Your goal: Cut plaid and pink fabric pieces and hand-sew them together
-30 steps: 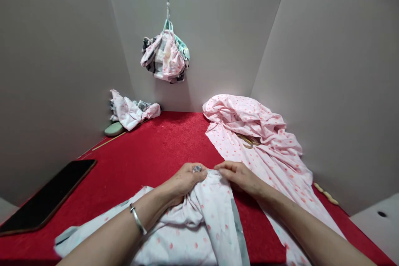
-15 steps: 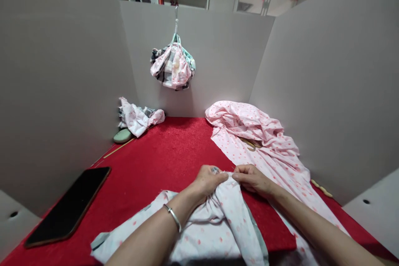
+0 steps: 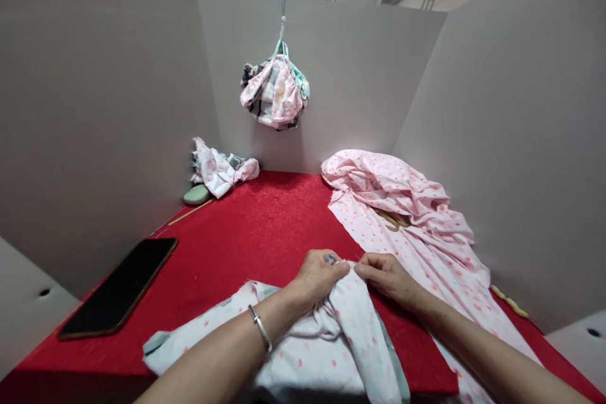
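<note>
My left hand (image 3: 319,278) grips a fold at the top of a white cloth with pink dots and a grey edge band (image 3: 364,334). A small grey metallic object (image 3: 330,259) shows between its fingers, too small to identify. My right hand (image 3: 386,278) pinches the same fold from the other side, its fingertips almost meeting my left hand. A silver bangle (image 3: 259,328) circles my left wrist. The cloth spreads below both forearms on the red table cover (image 3: 255,221).
A pink dotted cloth (image 3: 416,246) lies at right, with gold scissors (image 3: 395,221) on it. A black tablet (image 3: 118,287) lies at left. Further back are crumpled fabric (image 3: 220,170), a pale green oval object (image 3: 196,194) and a thin stick (image 3: 189,213). Grey partition walls (image 3: 95,107) enclose the table.
The whole view has shifted right and the scene appears slightly lower than a second ago. Both hands stay on the fold and sit a little closer together.
</note>
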The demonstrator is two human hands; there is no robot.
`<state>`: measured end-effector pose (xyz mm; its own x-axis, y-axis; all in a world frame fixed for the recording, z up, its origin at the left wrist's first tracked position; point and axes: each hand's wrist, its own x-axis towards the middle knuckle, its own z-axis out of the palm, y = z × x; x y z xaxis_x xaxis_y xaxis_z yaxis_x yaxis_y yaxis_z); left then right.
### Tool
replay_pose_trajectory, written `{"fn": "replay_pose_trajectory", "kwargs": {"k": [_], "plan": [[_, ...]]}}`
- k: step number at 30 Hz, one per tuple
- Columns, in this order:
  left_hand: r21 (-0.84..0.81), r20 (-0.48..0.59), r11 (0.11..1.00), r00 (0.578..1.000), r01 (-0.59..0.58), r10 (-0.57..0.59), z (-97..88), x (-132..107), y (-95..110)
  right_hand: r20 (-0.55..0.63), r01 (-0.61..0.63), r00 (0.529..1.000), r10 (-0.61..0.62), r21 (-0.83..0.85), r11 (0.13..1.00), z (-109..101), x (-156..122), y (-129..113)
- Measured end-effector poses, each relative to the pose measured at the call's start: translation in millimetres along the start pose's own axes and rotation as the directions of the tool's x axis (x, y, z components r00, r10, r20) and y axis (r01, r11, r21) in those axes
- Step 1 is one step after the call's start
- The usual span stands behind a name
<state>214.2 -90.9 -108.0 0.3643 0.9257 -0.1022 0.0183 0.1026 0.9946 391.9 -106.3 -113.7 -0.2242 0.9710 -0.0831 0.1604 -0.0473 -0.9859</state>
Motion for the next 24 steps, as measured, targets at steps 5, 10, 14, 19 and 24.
{"fn": "replay_pose_trajectory", "kwargs": {"k": [5, 10, 14, 19, 24], "plan": [[-0.054, -0.006, 0.999, 1.000, -0.005, 0.005, -1.0, -8, 4, 0.067, 0.033, 0.997, -0.028, -0.068, 0.997, -3, 1, 2], [-0.070, -0.061, 0.997, 0.997, 0.032, -0.036, -3.1, -13, 6, 0.144, 0.018, 0.990, -0.008, -0.071, 0.997, -3, 4, 1], [-0.115, -0.082, 0.992, 0.994, 0.056, -0.066, -5.5, -10, 8, 0.148, 0.017, 0.989, -0.007, -0.068, 0.998, 0, 9, -2], [-0.109, -0.098, 0.992, 0.992, 0.066, -0.077, -7.1, -14, 8, 0.098, 0.048, 0.995, -0.035, -0.144, 0.988, 7, 9, -5], [-0.050, -0.077, 0.995, 0.993, 0.081, -0.085, -10.8, -7, 4, 0.097, 0.049, 0.995, -0.035, -0.142, 0.989, 6, 12, -2]]}}
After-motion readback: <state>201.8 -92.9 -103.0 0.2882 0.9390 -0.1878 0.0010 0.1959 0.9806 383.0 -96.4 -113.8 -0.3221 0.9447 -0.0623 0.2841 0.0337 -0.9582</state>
